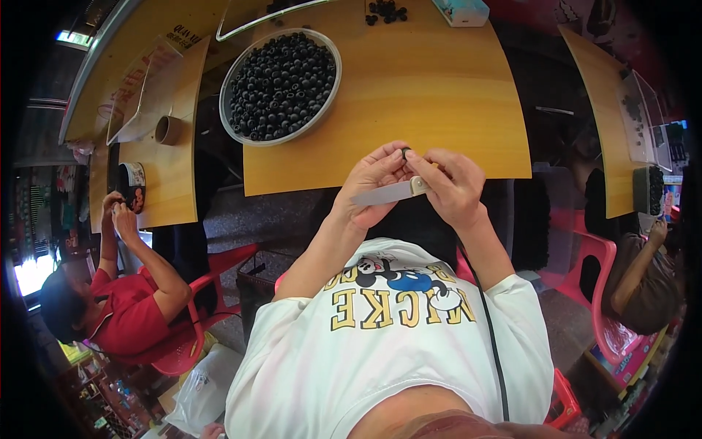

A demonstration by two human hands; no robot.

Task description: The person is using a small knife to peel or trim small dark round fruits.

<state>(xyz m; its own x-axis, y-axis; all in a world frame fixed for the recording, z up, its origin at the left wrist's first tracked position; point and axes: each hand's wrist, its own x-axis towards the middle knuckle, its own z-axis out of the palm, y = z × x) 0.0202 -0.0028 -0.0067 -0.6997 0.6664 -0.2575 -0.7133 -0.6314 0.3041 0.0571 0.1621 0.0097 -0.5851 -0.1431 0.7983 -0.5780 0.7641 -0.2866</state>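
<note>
Above the near edge of the wooden table, my hands are close together. My left hand [374, 174] pinches a small black round piece [405, 153] between thumb and fingertips. In my right hand [458, 181] is a knife [384, 193] with a cream handle and a flat grey blade, which points left across my left palm. My right thumb and finger meet the small piece too; whether they touch it or only the left fingertips cannot be made out. To the left, a round bowl [229, 125] holds a heap of small black ring-shaped pieces [284, 88].
My table [439, 95] also bears a small pile of black pieces [385, 12] and a light blue box [463, 11] at the far side. At left, a person in red [131, 311] works beside a tub [134, 186] and a brown cup [169, 130]. Another person [643, 285] sits at right.
</note>
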